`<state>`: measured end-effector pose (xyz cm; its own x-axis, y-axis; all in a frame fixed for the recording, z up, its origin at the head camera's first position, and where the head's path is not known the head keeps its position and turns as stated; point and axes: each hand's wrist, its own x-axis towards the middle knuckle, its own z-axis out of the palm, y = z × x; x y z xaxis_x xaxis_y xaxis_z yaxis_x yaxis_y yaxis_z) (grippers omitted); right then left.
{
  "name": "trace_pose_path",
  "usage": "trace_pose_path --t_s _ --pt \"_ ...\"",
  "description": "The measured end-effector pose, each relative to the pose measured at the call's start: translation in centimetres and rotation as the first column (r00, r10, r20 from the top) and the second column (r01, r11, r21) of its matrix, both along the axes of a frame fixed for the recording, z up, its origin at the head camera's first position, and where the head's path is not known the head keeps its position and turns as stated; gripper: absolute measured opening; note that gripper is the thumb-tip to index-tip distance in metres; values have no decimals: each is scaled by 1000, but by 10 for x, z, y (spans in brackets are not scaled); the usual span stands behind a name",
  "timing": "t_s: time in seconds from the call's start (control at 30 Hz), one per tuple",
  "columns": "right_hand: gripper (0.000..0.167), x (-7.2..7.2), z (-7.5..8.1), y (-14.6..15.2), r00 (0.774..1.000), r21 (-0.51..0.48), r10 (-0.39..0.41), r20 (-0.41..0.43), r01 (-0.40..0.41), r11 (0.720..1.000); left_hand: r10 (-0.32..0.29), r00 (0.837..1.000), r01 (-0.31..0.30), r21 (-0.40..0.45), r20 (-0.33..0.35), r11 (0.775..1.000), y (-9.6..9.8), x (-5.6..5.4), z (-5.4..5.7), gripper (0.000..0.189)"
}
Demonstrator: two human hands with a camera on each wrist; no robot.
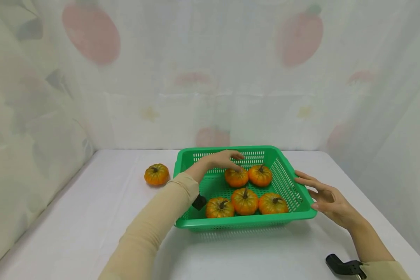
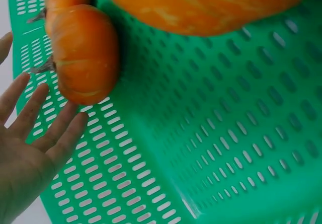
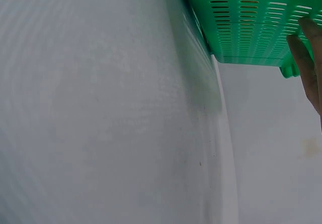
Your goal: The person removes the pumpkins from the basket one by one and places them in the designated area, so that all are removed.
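Viewed through my remote cameras, 5 small orange pumpkins sit inside a green basket (image 1: 245, 223) on a white-covered table (image 1: 87, 229). The left hand (image 1: 221, 159) hangs over the basket with its fingers parted and gripping nothing, the tips at the upper edge of the back left pumpkin (image 1: 236, 179); I cannot tell whether they touch it. Just beside that pumpkin is the back right pumpkin (image 1: 260, 176). Nearer the front wall, 3 more form a row: the front left pumpkin (image 1: 218, 209), the front middle pumpkin (image 1: 244, 203) and the front right pumpkin (image 1: 272, 203). My left wrist view shows that hand's fingers spread wide. The right hand (image 1: 337, 206) rests at the basket's right side, fingers extended along it and thumb near the front corner; my right wrist view shows 2 fingers against the slotted outer wall. Outside, left of the basket, the loose pumpkin (image 1: 156, 174) lies on the table. A pale curtain (image 1: 238, 70) with red fruit prints hangs behind, and the black wrist device (image 1: 344, 267) shows at the right cuff.
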<state>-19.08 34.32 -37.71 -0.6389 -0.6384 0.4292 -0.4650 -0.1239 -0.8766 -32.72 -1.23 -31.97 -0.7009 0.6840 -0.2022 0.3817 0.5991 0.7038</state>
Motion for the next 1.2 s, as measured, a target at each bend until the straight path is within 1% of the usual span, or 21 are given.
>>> trace_pose_path --t_s 0.2,0.3,0.37,0.57,0.7,0.8,1.03,1.2 --pt "64 1 0 -1 1000 -2 0 1 0 1000 -58 998 58 -79 2 995 3 2 -6 60" --pt "64 2 1 -1 1000 -2 -1 7 1 1000 -81 997 79 -130 -6 988 5 2 -9 58" --pt "64 2 1 -1 1000 1 -5 10 5 1000 -87 996 86 -151 3 985 5 3 -10 58" --pt "65 2 2 -1 1000 5 -14 19 14 1000 -61 997 67 -166 42 984 5 4 -10 63" --pt "65 2 2 -1 1000 8 -18 22 18 1000 -50 994 64 -152 98 986 5 5 -9 69" --pt "64 2 3 -1 1000 9 -20 20 20 1000 -45 991 63 -143 123 988 5 7 -9 72" --pt "65 2 2 -2 1000 4 -11 21 11 1000 -17 994 35 -158 112 987 6 7 -10 73" --pt "65 2 1 -2 1000 3 -11 12 11 1000 -16 995 32 -172 94 985 5 7 -10 71"
